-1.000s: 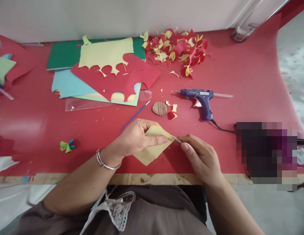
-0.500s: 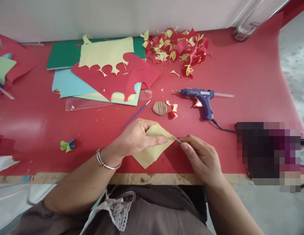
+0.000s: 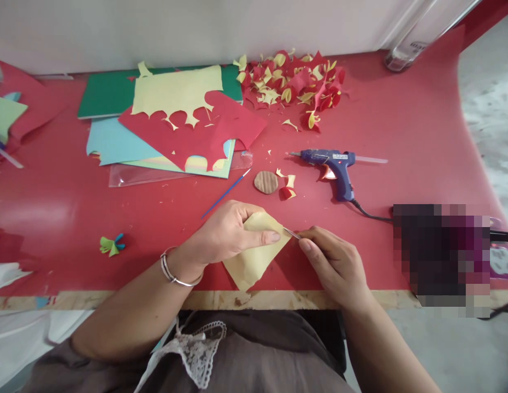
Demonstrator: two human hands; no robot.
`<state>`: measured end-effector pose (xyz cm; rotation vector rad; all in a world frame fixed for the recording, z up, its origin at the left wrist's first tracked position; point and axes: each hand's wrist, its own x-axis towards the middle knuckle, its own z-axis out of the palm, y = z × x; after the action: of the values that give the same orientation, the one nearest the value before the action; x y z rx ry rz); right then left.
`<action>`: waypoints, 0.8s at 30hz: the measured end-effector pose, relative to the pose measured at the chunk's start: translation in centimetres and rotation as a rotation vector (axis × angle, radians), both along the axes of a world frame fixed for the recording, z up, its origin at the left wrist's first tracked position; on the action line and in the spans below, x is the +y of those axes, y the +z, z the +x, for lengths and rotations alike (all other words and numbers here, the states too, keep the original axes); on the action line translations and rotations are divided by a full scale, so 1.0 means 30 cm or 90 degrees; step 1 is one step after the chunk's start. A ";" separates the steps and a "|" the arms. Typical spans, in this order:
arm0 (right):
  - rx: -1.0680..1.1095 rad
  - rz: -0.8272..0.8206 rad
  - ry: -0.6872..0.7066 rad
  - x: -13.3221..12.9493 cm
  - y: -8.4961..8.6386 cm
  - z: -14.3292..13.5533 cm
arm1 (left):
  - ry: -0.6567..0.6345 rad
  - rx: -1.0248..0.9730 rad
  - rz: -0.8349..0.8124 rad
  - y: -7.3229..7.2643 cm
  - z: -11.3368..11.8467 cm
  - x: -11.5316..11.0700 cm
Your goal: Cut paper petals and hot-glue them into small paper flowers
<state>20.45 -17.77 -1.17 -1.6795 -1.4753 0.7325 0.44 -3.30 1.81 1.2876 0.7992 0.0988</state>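
Observation:
Pinched between the thumb and fingers of my left hand [image 3: 227, 232] is a pale yellow sheet of paper [image 3: 254, 259], one corner reaching down toward the table's front edge. My right hand [image 3: 334, 262] is closed around small scissors [image 3: 291, 233]; their thin metal blades meet the paper's right edge, and the handles are hidden in my fingers. Beyond my hands lie a round piece of corrugated cardboard [image 3: 266, 182], a few red and yellow paper scraps [image 3: 289, 192] and a thin blue brush [image 3: 225, 194].
A blue glue gun [image 3: 328, 158] lies to the right, its cord running toward a blurred dark patch [image 3: 434, 256]. Cut paper petals [image 3: 295, 82] are heaped at the back, beside stacked coloured sheets [image 3: 176, 90]. A small green-and-blue paper flower [image 3: 111, 245] sits at left.
The yellow paper's lower corner has shifted slightly down toward the table edge. My right hand and the scissors have moved a little left; the view has shifted slightly.

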 end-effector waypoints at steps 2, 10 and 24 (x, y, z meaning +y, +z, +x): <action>-0.001 0.006 0.001 0.001 0.001 -0.001 | -0.002 -0.002 -0.005 -0.001 0.000 -0.001; -0.002 0.012 0.003 0.003 -0.001 -0.003 | 0.001 0.000 0.040 0.010 0.004 -0.001; -0.012 0.018 0.012 0.003 0.003 -0.004 | -0.001 -0.006 0.067 -0.006 0.010 -0.011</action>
<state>20.31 -17.69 -1.08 -1.6581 -1.5094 0.7034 0.73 -3.63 1.64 1.3859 0.7936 0.1473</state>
